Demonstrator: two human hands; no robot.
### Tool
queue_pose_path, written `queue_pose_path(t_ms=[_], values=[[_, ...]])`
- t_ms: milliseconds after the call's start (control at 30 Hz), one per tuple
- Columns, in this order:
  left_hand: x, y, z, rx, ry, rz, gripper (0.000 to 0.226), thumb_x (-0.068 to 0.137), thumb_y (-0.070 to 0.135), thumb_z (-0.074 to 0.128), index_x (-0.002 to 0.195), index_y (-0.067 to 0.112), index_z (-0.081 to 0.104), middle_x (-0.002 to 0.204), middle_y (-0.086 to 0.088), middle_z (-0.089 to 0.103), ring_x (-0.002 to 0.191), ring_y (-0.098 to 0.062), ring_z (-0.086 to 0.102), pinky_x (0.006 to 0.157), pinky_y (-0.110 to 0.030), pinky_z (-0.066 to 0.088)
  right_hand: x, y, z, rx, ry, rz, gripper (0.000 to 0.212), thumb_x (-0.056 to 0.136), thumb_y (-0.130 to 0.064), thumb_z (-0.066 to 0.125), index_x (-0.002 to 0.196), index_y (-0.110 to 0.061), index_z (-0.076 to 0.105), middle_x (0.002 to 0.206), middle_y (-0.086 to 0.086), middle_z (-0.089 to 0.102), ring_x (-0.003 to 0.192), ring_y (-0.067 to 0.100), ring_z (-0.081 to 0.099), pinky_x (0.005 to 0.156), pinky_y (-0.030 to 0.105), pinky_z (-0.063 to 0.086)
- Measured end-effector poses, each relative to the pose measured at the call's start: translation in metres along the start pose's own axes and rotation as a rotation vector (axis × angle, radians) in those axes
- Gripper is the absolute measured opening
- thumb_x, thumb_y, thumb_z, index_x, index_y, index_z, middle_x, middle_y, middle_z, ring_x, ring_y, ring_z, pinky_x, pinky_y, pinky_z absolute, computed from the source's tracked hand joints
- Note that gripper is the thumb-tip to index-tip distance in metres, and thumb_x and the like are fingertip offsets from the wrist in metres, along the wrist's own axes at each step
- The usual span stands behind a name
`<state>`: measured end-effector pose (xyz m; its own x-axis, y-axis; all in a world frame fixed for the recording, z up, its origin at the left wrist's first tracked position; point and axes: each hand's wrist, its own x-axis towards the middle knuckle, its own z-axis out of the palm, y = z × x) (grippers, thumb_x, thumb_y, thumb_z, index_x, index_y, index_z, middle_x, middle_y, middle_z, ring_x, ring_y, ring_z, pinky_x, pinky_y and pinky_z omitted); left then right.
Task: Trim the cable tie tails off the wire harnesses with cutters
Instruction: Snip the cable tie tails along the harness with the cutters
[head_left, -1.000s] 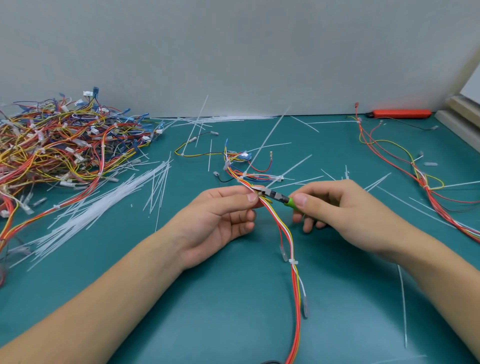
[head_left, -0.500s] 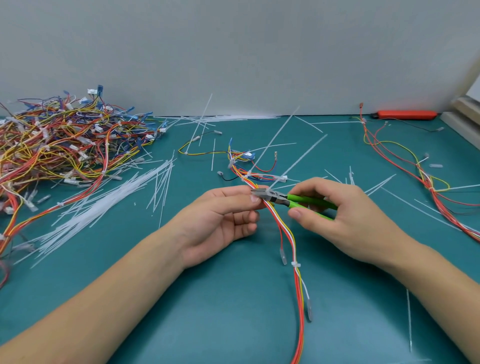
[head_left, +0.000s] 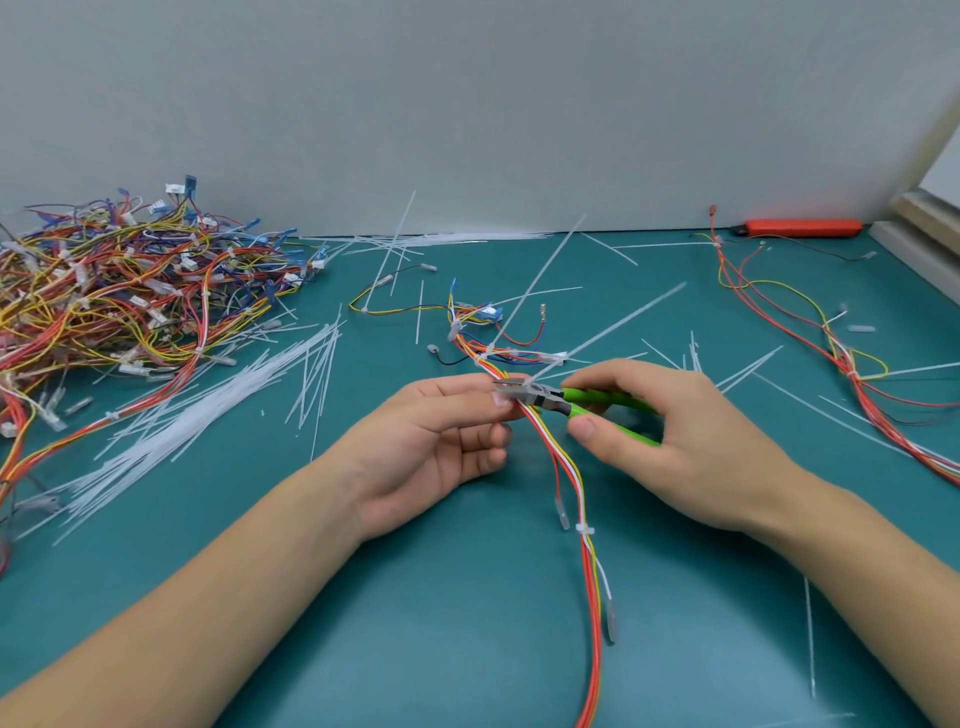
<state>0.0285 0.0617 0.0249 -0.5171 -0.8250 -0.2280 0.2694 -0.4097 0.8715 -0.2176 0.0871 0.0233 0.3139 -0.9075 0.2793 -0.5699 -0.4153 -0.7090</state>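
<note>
cutters (head_left: 540, 397) tips hidden at harness (head_left: 569, 467)

**Count on the mat**

Two hands are in view: a left hand (head_left: 441, 431) and a right hand (head_left: 670, 441). One pair of cutters (head_left: 571, 401) sits between them. Just left of the cutters one harness (head_left: 566, 467) is pinched; a second harness (head_left: 810, 332) lies well right of them. Far left of the cutters is one pile (head_left: 119, 296) of harnesses, too tangled to count. Loose ties (head_left: 197, 410) left of the cutters are too many to count. One orange tool (head_left: 802, 227) lies far behind and right.
</note>
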Motion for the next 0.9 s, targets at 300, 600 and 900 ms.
queue_pose_path(t_ms=[300, 600, 900], values=[[0.0, 0.0001, -0.0007, 0.007, 0.007, -0.002, 0.032, 0.083, 0.01, 0.07, 0.114, 0.002, 0.072, 0.096, -0.007, 0.07, 0.065, -0.011, 0.058, 0.063, -0.024, 0.055, 0.0002, 0.0001, 0.0014, -0.004, -0.003, 0.003, 0.032, 0.092, -0.055, 0.059, 0.112, -0.032, 0.07, 0.106, -0.017, 0.073, 0.107, 0.012, 0.068, 0.09, 0.025, 0.051], [-0.0001, 0.0003, -0.0001, 0.017, -0.004, -0.001, 0.027, 0.083, 0.011, 0.07, 0.109, 0.005, 0.075, 0.095, -0.005, 0.07, 0.066, -0.012, 0.058, 0.063, -0.024, 0.054, 0.0006, -0.0043, -0.0003, 0.011, 0.027, 0.006, 0.022, 0.089, -0.05, 0.068, 0.095, -0.03, 0.067, 0.077, -0.003, 0.065, 0.066, 0.014, 0.052, 0.065, 0.031, 0.047], [0.0, -0.0003, 0.0005, 0.013, 0.017, 0.001, 0.027, 0.081, 0.008, 0.07, 0.107, 0.003, 0.074, 0.093, -0.007, 0.071, 0.064, -0.012, 0.058, 0.062, -0.024, 0.055, -0.0011, -0.0021, 0.0003, -0.075, 0.013, -0.003, 0.035, 0.091, -0.05, 0.065, 0.121, -0.033, 0.068, 0.113, -0.02, 0.069, 0.115, 0.008, 0.063, 0.098, 0.028, 0.048]])
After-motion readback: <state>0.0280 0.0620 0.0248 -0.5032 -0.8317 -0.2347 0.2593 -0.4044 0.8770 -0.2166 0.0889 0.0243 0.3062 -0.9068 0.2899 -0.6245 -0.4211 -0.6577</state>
